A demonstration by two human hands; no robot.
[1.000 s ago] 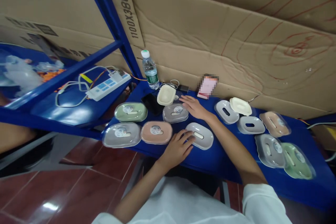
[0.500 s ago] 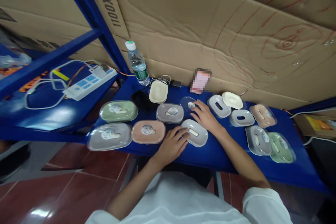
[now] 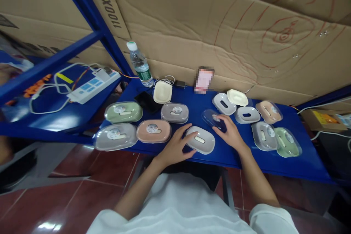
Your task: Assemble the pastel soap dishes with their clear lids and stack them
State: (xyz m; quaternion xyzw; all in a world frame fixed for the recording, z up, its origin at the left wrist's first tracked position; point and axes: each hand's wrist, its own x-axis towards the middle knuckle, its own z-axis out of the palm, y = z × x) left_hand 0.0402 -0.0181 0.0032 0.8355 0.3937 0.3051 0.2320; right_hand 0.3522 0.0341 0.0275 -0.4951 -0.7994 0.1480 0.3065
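Observation:
A pale grey oval box point(image 3: 205, 145) with a slotted top and a white insert lies before me near the table's front edge. My left hand point(image 3: 175, 146) is at its left end, thumb and fingers spread around it; whether they touch it I cannot tell. To its upper right, my right hand point(image 3: 229, 131) pinches the edge of a clear plastic lid point(image 3: 208, 117) with a round label. Left of my hands sit a peach box point(image 3: 145, 136) and a mauve-grey box point(image 3: 170, 117), both under clear lids.
A blue table point(image 3: 225, 157) carries green point(image 3: 128, 115) and grey lidded boxes point(image 3: 106, 140) at left. Several more boxes point(image 3: 246, 117) stand at right. Behind are a cream tray point(image 3: 162, 93), a water bottle point(image 3: 141, 67), a dark phone point(image 3: 146, 101) and a cardboard wall point(image 3: 178, 36).
My right hand has brought the clear lid toward me and to the right. My left hand's fingers have spread wider at the grey box's left end. The view has shifted slightly.

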